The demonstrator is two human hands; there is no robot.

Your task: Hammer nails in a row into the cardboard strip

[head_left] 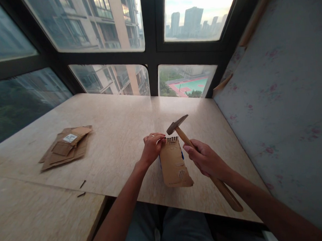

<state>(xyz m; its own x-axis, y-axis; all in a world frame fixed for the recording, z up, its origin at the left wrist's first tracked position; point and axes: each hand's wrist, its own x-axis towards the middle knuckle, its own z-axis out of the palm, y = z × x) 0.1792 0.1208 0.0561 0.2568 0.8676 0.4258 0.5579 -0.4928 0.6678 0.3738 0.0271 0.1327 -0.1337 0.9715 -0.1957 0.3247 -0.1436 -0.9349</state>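
Note:
My right hand is wrapped round the wooden handle of a hammer. Its dark metal head is raised just above the far edge of a cardboard piece. Along that far edge stands a row of short dark nails. At the left end of the row, my left hand is closed in a pinch on what looks like a nail, mostly hidden by the fingers. Something blue shows under the cardboard's right side. Its near right corner is torn.
Two loose nails lie to the left on the stone-like tabletop. Farther left rests a stack of flattened cardboard with a white label. Windows border the far side, and a flower-patterned wall rises at the right.

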